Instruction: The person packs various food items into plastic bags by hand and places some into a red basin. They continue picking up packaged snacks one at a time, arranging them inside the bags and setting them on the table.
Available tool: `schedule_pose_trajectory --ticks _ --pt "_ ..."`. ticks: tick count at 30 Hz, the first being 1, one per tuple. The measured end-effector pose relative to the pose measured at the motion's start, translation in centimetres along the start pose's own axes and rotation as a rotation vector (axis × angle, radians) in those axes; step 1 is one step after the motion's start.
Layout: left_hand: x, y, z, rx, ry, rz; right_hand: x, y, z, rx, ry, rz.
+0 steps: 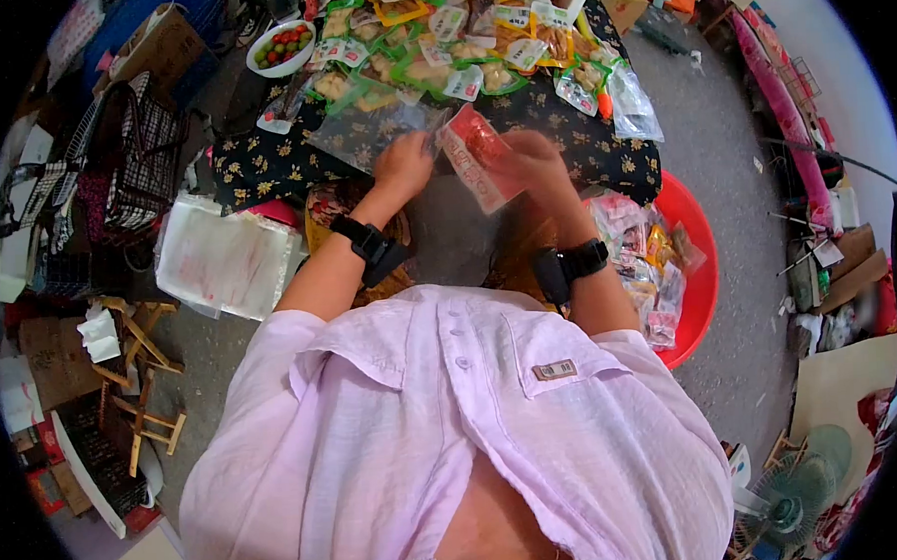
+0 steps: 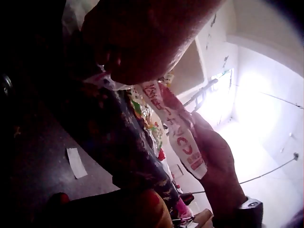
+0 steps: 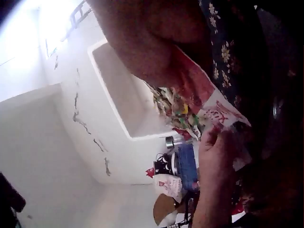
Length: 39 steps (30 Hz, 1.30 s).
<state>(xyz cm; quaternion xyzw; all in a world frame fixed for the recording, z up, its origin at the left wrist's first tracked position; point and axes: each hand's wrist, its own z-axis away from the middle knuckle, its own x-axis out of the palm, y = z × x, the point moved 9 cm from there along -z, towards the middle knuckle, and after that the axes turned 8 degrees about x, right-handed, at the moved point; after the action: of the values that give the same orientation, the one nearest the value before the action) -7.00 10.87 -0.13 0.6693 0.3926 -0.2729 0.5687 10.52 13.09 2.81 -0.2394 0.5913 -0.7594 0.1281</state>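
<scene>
My right hand (image 1: 539, 163) grips a flat food packet (image 1: 475, 159), red with a clear window and a white lettered end, held slanting over the table's near edge. A short way to its left, my left hand (image 1: 404, 165) pinches a clear plastic bag (image 1: 347, 139) with curled fingers. In the right wrist view the left hand (image 3: 216, 159) is close by the packet's white end (image 3: 221, 111). The left wrist view has the right hand (image 2: 216, 152) along one edge of the packet (image 2: 178, 130).
Many sealed food packs (image 1: 449, 55) cover the flowered tablecloth (image 1: 624, 167). A white bowl (image 1: 280, 49) of red and green fruit stands at the back left. Low on the right is a red basin (image 1: 703, 269) with more packs; at left lies a stack of clear bags (image 1: 222, 255).
</scene>
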Motion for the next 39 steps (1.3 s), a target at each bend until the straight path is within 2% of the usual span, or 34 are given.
schedule_pose_trajectory --ticks 4,7,10,13,16,19,22,25,28,32,34,37,39 --pt "0.0 -0.2 0.2 -0.063 -0.051 0.061 0.7 0.6 -1.0 0.063 -0.023 0.147" --pt "0.5 -0.4 0.2 -0.071 -0.078 0.079 0.8 2.1 -2.7 0.092 -0.105 0.098" --pt "-0.4 0.6 0.3 0.005 0.016 0.066 0.3 3.1 -4.5 0.173 -0.068 0.247" --pt "-0.8 1.2 0.5 0.01 -0.004 0.026 1.3 3.2 -5.8 0.131 -0.162 0.156" --pt "-0.9 1.6 0.4 -0.012 -0.07 0.042 1.3 5.1 -7.8 0.218 -0.164 0.089" --pt "-0.6 0.5 0.2 0.005 -0.042 0.011 1.0 5.6 -10.1 0.079 -0.055 0.146" --pt "-1.3 0.5 0.6 0.054 0.088 0.014 -0.2 4.7 -9.9 -0.025 0.172 0.412" --pt "-1.6 0.8 0.6 0.117 0.131 0.024 -2.7 3.3 -7.2 0.003 0.45 0.748" --pt "-1.7 1.1 0.6 0.12 0.129 -0.025 -2.4 7.8 -6.6 0.097 -0.08 0.531" --pt "-1.1 0.4 0.5 0.056 0.078 -0.015 -3.4 7.6 -4.7 0.123 0.232 0.214" --pt "-0.9 0.2 0.4 0.034 0.046 0.009 -0.9 4.4 -2.6 -0.251 0.098 0.325" --pt "-0.9 0.3 0.3 0.036 0.028 -0.025 0.9 3.4 -1.2 -0.563 0.009 0.591" --pt "-0.9 0.3 0.4 0.063 0.048 -0.029 2.0 9.7 -1.7 0.149 -0.211 -0.432"
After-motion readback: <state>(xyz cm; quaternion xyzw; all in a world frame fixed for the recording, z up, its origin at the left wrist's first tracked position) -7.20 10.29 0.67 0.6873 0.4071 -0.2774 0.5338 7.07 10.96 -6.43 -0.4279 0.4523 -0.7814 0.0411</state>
